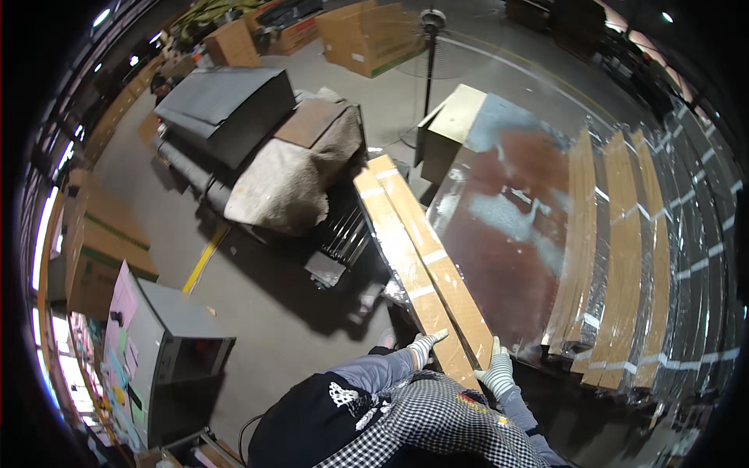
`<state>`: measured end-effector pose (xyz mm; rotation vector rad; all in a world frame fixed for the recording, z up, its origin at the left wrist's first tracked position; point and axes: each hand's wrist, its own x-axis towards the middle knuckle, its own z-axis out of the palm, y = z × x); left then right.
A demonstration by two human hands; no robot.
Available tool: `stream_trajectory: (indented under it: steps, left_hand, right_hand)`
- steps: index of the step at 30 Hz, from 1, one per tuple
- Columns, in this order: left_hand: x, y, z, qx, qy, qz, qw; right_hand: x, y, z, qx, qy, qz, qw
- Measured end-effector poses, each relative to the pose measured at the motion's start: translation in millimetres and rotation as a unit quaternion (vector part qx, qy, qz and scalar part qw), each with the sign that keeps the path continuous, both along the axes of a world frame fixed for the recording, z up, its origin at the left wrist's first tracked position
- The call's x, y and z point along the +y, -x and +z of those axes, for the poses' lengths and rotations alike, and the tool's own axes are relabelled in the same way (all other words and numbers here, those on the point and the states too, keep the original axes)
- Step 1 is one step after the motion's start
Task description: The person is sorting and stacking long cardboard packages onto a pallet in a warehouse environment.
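Note:
Two long, narrow bundles wrapped in brown cardboard lie side by side before me, crossed by white tape and covered in shiny clear film. My left hand (425,349), in a pale striped glove, grips the near part of the left cardboard bundle (399,261) at its outer edge. On the other side, my right hand (497,372), gloved the same way, closes on the outer edge of the right cardboard bundle (441,269) near its end. A thin dark gap runs between the bundles. The fingers beneath them are hidden. The bundles' far ends reach beside a cloth-draped machine (273,187).
On my right stands a table with a worn reddish top (511,234). Stacked wrapped cardboard strips (616,257) line its right side. A pale box (456,113) and a pedestal fan (431,62) are beyond. A grey cabinet (168,312) stands left, near cardboard cartons (109,234).

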<state>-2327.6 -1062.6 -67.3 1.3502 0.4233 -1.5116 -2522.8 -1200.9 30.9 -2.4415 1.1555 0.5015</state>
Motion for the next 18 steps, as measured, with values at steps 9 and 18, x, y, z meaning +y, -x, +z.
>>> stream_trajectory:
  steps: [9,18]
  left_hand:
    - [8,-101,46,0.088,0.168,0.379,0.906]
    - [-3,-149,56,-0.002,0.104,0.348,0.932]
  right_hand:
    - [1,-170,100,-0.042,0.101,0.164,0.980]
    - [0,-222,105,-0.046,0.137,0.171,0.975]
